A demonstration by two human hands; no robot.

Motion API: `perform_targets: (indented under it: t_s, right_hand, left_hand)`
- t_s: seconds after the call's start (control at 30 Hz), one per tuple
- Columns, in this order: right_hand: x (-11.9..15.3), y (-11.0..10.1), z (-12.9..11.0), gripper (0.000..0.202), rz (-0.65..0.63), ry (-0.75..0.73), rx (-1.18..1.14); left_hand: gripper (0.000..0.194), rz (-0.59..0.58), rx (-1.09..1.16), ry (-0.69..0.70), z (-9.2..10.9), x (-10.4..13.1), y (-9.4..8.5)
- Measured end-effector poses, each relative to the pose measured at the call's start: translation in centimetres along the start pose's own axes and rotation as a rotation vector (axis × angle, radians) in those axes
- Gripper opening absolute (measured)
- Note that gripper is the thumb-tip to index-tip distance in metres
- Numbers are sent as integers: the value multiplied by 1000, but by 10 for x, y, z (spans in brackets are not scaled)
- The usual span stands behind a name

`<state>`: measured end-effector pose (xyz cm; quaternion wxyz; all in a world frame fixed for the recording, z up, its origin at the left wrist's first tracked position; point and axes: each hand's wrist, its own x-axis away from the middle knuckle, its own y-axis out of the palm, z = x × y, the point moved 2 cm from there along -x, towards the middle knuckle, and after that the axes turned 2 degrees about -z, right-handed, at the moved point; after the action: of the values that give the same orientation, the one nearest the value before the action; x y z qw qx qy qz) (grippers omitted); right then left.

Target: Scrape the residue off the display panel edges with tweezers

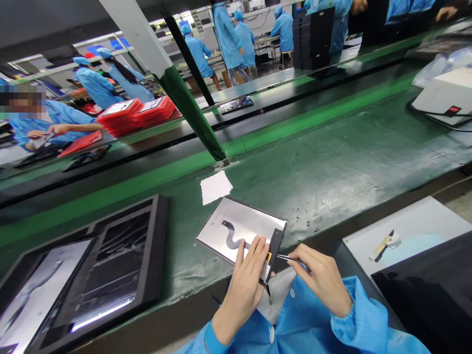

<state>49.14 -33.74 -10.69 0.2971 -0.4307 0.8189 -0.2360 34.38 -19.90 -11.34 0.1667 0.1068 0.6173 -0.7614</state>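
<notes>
While left hand [248,275] flat on panel [241,227], right hand [321,280] fingers pinch tweezers [287,257]; tray [88,275] holds panels.

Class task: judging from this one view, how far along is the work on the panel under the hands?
Done: panel lies flat on the bench, flex cable exposed. In hand: left hand steadies it; right hand holds tweezers at the yellow tab. Left: panels in the tray.

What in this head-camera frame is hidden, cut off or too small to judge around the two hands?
- Head view: left hand covers the display panel near corner.
- Tweezers tip and the yellow tab are too small to tell contact.
- Black tray is cut off by the left edge.
</notes>
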Motion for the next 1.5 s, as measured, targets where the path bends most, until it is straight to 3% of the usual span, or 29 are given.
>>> perform_targets:
  t_s: [0.47, 0.9, 1.03, 1.27, 1.37, 1.5]
  right_hand:
    - [-5, -1, 1, 37, -70, -26, 55]
    - [-10, 3, 9, 29, -307, 311, -126]
    - [-2, 8, 9, 22, -218, 206, -52]
    - [1, 3, -1, 47, -57, -202, 316]
    - [0, 4, 0, 49, -74, -216, 342]
    - [-2, 4, 7, 46, -150, -86, 136]
  left_hand:
    - [72, -5, 7, 2, 1, 0, -1]
    - [81, -37, -81, 51, 1, 0, 1]
    - [77, -21, -87, 60, 2, 0, 1]
    - [77, -6, -82, 61, 4, -1, 1]
    - [84, -11, -65, 34, 4, 0, 2]
    - [86, -32, 14, -62, 2, 1, 3]
